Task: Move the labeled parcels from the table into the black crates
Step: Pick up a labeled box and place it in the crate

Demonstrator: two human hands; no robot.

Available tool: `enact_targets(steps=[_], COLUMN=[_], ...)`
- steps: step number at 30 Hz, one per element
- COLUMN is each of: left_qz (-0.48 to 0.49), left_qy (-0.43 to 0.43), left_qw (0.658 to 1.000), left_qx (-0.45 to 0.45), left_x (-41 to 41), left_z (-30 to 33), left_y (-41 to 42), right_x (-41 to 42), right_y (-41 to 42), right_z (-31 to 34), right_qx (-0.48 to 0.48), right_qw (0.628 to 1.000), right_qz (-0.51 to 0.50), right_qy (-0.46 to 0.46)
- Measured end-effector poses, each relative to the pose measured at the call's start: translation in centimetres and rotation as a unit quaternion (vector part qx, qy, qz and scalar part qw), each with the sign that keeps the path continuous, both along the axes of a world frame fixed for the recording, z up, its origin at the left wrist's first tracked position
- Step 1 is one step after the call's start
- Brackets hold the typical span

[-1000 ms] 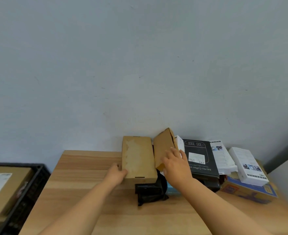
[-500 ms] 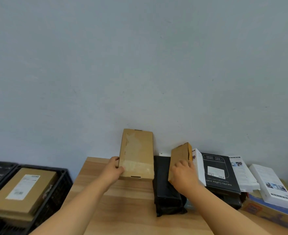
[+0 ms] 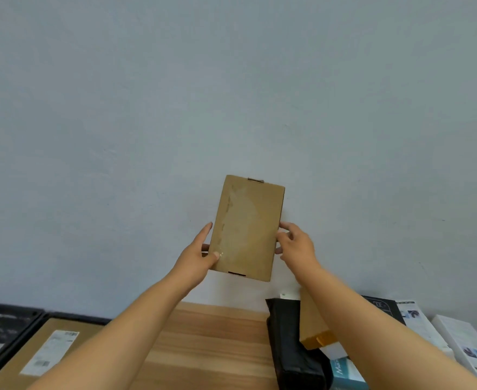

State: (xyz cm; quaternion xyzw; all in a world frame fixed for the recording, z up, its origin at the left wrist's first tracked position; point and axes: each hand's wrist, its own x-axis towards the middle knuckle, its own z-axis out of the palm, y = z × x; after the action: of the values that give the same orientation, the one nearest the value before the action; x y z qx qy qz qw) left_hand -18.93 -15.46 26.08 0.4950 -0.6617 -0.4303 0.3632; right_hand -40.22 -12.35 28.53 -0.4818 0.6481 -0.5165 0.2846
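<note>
Parcel (image 3: 247,229), a flat brown box, held upright above the table (image 3: 209,342); left hand (image 3: 196,258) grips its left edge, right hand (image 3: 295,244) steadies the right. Best turned to check its label, then carried left to the crate (image 3: 15,333).

Soft, even daylight washes the pale grey wall (image 3: 231,80), no hard shadows anywhere. A faint sheen glints on the flat brown cardboard box (image 3: 247,229). Below that box, the corners curve and blur slightly.

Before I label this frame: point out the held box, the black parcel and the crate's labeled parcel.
Held box (image 3: 247,229), head view, front face.
Black parcel (image 3: 286,342), head view, side face.
Labeled parcel (image 3: 50,351), head view, white label.
</note>
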Motion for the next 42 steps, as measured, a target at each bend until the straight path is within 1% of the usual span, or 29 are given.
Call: enact_targets(steps=[2,4,6,10,14,17,22,25,28,31,35,38,42], left_qz=[0.006,0.040,0.056,0.025,0.028,0.037,0.027,0.017,-0.009,-0.008,-0.023,-0.040,-0.050], left_qy=[0.009,-0.009,-0.001,0.051,0.082,0.104,0.242,0.282,0.255,0.234,0.213,0.209,0.178], left_qw=[0.999,0.996,0.994,0.997,0.996,0.994,0.968,0.957,0.965,0.971,0.977,0.977,0.982], left_qx=[-0.031,-0.076,-0.090,-0.051,-0.029,-0.010,0.055,0.064,0.052,0.047,0.017,-0.010,-0.049], left_x=[0.2,0.4,0.6,1.1,1.8,2.0,2.2,2.5,2.5,2.3,2.1,2.0,1.8], left_z=[1.5,2.9,4.4,7.2,8.5,9.2,9.7,9.9,10.0,10.0,9.5,9.1,8.5], left_y=[-0.3,-0.8,-1.3,-1.3,-1.2,-0.9,-0.4,-0.1,0.3,0.6,0.9,0.9,0.9], right_x=[0.4,0.6,0.9,1.5,1.8,1.9,1.9,2.0,2.2,2.4,2.3,1.8,1.5], right_y=[-0.1,0.0,0.2,0.9,1.5,1.7,2.2,2.6,3.2,3.7,4.0,4.1,4.4], right_z=[1.6,3.1,4.4,6.1,6.9,7.2,7.3,7.1,6.9,6.6,6.4,5.8,5.3], right_qx=[-0.019,-0.033,-0.043,-0.065,-0.082,-0.078,-0.057,-0.049,-0.037,-0.021,0.003,-0.003,-0.028], right_qw=[1.000,0.999,0.999,0.997,0.994,0.993,0.988,0.987,0.987,0.988,0.991,0.992,0.991], right_qz=[0.002,0.010,0.021,0.044,0.055,0.054,0.061,0.070,0.081,0.085,0.083,0.090,0.093], right_qy=[-0.001,0.001,-0.011,-0.023,-0.039,-0.064,-0.128,-0.139,-0.132,-0.129,-0.101,-0.085,-0.095])
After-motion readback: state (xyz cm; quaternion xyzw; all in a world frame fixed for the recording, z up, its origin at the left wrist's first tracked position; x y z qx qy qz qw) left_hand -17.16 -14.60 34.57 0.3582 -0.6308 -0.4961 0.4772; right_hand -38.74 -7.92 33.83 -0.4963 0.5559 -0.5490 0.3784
